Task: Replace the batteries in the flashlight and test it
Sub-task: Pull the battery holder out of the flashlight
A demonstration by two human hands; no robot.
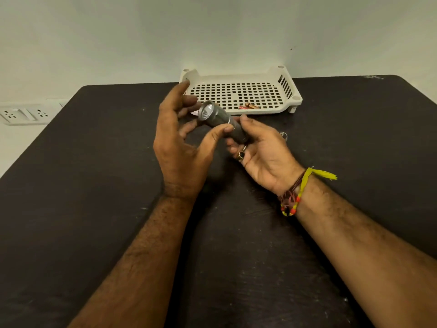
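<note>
The right hand [257, 147] curls its fingers and thumb round the tail of the small grey flashlight [221, 120], held up over the dark table [94, 185]. The left hand [179, 143] is mostly open, its thumb touching the barrel. The flashlight could slip and roll away. Spare batteries [249, 106] lie in the white tray [260, 110] behind. A small round part [282, 135], maybe the cap, sits on the table nearby and could get knocked off.
</note>
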